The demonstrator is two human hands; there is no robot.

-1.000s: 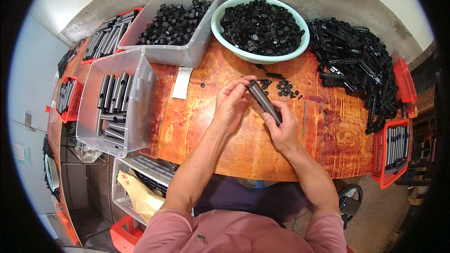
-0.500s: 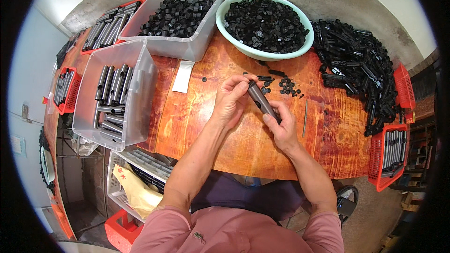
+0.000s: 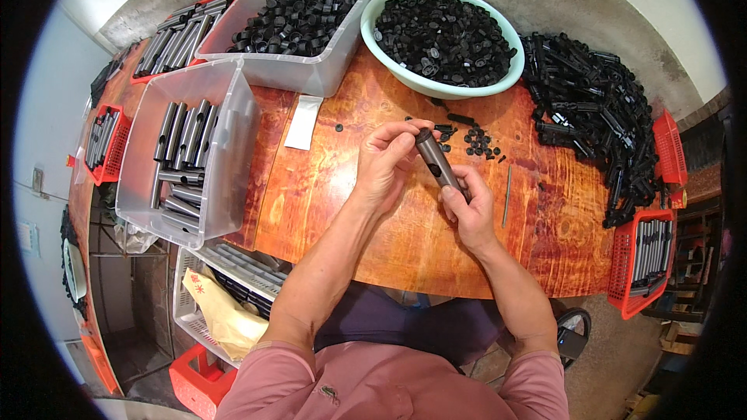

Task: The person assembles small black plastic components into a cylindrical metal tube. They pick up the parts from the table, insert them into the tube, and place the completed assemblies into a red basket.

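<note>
A dark grey metal tube (image 3: 438, 157) with an oval cut-out in its side is held at a slant over the table, in front of me. My right hand (image 3: 471, 206) is closed around its near end. At the far end, the thumb and fingertips of my left hand (image 3: 385, 159) close on the tube's black rim; whether a separate cap sits there is hard to tell. Just beyond, small black round plastic parts (image 3: 477, 140) lie scattered on the wooden table (image 3: 389, 249). A thin metal rod (image 3: 507, 194) lies to the right of my right hand.
Left, a clear bin (image 3: 241, 179) holds similar tubes; behind it, another bin (image 3: 331, 78) holds black caps. A pale green basin (image 3: 443, 93) of small black parts stands at the back. Right are a heap of black plastic pieces (image 3: 591, 109) and a red basket (image 3: 622, 264) of tubes.
The tube has turned in my hands, so its cut-out shows more fully. My left fingertips have shifted onto its far end. The view has moved slightly.
</note>
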